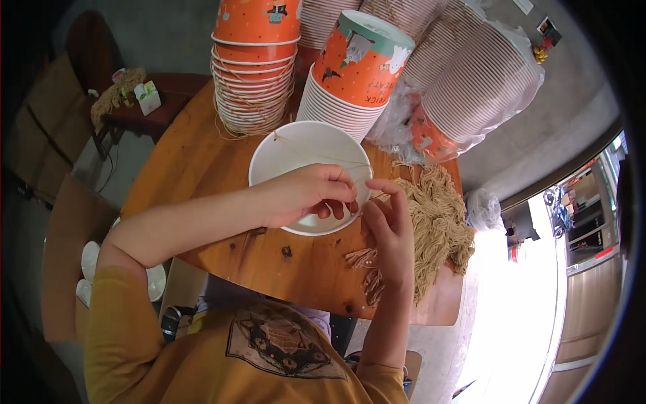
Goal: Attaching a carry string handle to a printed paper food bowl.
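Observation:
A white paper bucket (272,156) lies tipped toward me on the wooden table, its mouth facing up. A thin tan cord (352,162) runs across the mouth from a hole near the left rim to the right rim. Reaching over the bucket, my left hand (311,195) has its fingers curled together by the right rim, closed on the cord. Just outside that rim my right hand (391,225) is bent inward, thumb and fingers closed around the cord's end, which is partly hidden. Beside it lies a large bundle of tan cords (437,225).
Orange buckets strung with cords (256,74) stand stacked at the back left. Another stack, topped by an orange bucket (360,64), rises behind the white one. Plastic-wrapped stacked buckets (478,81) lean at the back right. The table (222,252) has a curved front edge.

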The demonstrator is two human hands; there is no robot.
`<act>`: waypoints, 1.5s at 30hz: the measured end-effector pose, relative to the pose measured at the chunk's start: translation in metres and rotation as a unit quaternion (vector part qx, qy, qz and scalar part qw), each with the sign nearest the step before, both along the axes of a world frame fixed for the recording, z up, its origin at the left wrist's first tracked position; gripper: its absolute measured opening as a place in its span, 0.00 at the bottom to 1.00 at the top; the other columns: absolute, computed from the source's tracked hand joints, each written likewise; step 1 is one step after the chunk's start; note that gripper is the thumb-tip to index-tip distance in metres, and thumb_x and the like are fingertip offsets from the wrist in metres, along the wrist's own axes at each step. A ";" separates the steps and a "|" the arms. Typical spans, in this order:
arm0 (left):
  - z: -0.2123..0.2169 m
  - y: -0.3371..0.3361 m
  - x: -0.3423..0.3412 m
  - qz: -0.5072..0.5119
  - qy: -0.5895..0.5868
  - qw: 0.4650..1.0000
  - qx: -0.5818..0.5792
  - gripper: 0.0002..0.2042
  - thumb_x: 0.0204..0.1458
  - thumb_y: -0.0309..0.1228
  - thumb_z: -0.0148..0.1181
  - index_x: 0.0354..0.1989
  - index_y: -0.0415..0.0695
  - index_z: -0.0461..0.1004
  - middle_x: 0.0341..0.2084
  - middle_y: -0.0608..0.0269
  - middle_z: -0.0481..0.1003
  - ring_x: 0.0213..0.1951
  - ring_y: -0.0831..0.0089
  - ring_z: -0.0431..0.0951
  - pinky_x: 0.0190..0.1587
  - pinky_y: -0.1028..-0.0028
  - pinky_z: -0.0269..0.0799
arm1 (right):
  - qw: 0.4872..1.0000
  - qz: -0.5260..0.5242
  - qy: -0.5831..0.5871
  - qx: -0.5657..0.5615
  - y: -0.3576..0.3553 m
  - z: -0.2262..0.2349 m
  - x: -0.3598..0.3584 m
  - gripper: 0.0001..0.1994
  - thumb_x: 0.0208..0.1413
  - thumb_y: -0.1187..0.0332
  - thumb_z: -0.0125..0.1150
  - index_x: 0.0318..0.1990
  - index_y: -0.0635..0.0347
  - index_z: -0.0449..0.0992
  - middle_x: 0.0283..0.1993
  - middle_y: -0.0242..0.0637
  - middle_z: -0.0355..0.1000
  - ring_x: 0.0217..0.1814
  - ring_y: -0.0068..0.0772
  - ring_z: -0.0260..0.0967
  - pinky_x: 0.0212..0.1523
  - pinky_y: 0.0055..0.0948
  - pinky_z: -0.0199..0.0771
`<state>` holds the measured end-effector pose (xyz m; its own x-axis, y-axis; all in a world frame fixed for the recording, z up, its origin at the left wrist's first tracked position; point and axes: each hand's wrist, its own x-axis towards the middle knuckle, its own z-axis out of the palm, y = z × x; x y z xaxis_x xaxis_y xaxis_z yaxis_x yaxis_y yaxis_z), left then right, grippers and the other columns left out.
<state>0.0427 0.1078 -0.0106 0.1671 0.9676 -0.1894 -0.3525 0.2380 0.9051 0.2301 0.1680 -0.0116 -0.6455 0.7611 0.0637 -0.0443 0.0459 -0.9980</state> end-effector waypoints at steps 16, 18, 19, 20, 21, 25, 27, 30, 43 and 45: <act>0.024 -0.045 0.008 -0.063 0.404 0.911 0.046 0.08 0.56 0.30 0.56 0.39 0.39 0.69 0.31 0.65 0.74 0.34 0.78 0.73 0.37 0.76 0.69 | 0.983 0.125 -0.026 0.134 -0.002 -0.011 -0.005 0.07 0.58 0.78 0.52 0.42 0.58 0.66 0.26 0.23 0.63 0.27 0.11 0.56 0.27 0.15 0.57; 0.017 -0.048 0.007 -0.037 0.386 0.920 0.056 0.08 0.56 0.31 0.55 0.38 0.39 0.69 0.29 0.64 0.74 0.31 0.77 0.73 0.34 0.75 0.69 | 0.986 0.111 -0.007 0.123 -0.005 -0.014 -0.009 0.07 0.58 0.78 0.52 0.42 0.58 0.66 0.26 0.22 0.63 0.27 0.11 0.56 0.27 0.15 0.57; 0.013 -0.048 0.007 -0.012 0.365 0.928 0.070 0.08 0.56 0.32 0.54 0.36 0.40 0.69 0.27 0.63 0.73 0.29 0.76 0.73 0.31 0.74 0.68 | 0.989 0.095 0.008 0.115 -0.006 -0.014 -0.010 0.07 0.58 0.79 0.52 0.43 0.58 0.66 0.27 0.22 0.63 0.27 0.10 0.56 0.27 0.15 0.56; 0.009 -0.047 0.006 -0.009 0.367 0.928 0.068 0.08 0.56 0.32 0.54 0.36 0.40 0.69 0.27 0.63 0.73 0.29 0.76 0.73 0.31 0.74 0.68 | 0.989 0.098 0.010 0.115 -0.005 -0.014 -0.010 0.07 0.58 0.79 0.52 0.43 0.58 0.66 0.27 0.22 0.63 0.27 0.10 0.56 0.27 0.15 0.56; 0.005 -0.045 0.005 0.007 0.340 0.937 0.073 0.08 0.56 0.32 0.54 0.37 0.39 0.70 0.27 0.63 0.73 0.30 0.76 0.72 0.32 0.74 0.68 | 0.989 0.109 0.018 0.099 -0.005 -0.011 -0.009 0.07 0.58 0.78 0.52 0.43 0.58 0.67 0.27 0.22 0.63 0.27 0.10 0.57 0.27 0.14 0.56; 0.000 -0.035 0.002 0.024 0.332 0.940 0.078 0.09 0.55 0.31 0.56 0.39 0.38 0.71 0.29 0.64 0.74 0.32 0.77 0.72 0.37 0.75 0.68 | 0.988 0.142 0.034 0.044 -0.009 0.014 -0.003 0.06 0.60 0.78 0.51 0.43 0.59 0.67 0.30 0.23 0.65 0.30 0.09 0.59 0.28 0.14 0.58; -0.003 -0.032 0.004 0.014 0.314 0.945 0.096 0.09 0.55 0.31 0.56 0.39 0.38 0.72 0.29 0.64 0.74 0.33 0.77 0.72 0.38 0.75 0.68 | 0.987 0.143 0.035 0.057 -0.009 0.018 -0.005 0.06 0.60 0.78 0.51 0.43 0.60 0.67 0.31 0.23 0.65 0.30 0.10 0.60 0.29 0.14 0.59; 0.001 -0.032 0.005 -0.005 0.294 0.950 0.101 0.09 0.54 0.31 0.57 0.39 0.38 0.72 0.30 0.65 0.74 0.34 0.78 0.72 0.40 0.75 0.68 | 0.985 0.144 0.050 0.080 -0.005 0.018 -0.013 0.06 0.60 0.78 0.50 0.44 0.61 0.67 0.32 0.25 0.66 0.31 0.11 0.61 0.30 0.15 0.61; 0.007 -0.026 0.006 -0.030 0.220 0.975 0.015 0.10 0.58 0.35 0.57 0.37 0.39 0.73 0.28 0.71 0.71 0.30 0.83 0.67 0.33 0.80 0.65 | 0.996 0.023 0.039 0.074 -0.005 -0.021 0.012 0.03 0.61 0.76 0.50 0.41 0.62 0.69 0.31 0.25 0.65 0.31 0.13 0.62 0.30 0.17 0.65; 0.007 -0.025 0.006 -0.034 0.229 0.973 0.021 0.10 0.58 0.34 0.57 0.37 0.39 0.73 0.28 0.71 0.71 0.30 0.83 0.67 0.33 0.80 0.65 | 0.990 0.005 0.040 0.135 -0.012 -0.025 0.016 0.03 0.60 0.75 0.53 0.39 0.63 0.69 0.31 0.27 0.65 0.32 0.16 0.64 0.31 0.18 0.66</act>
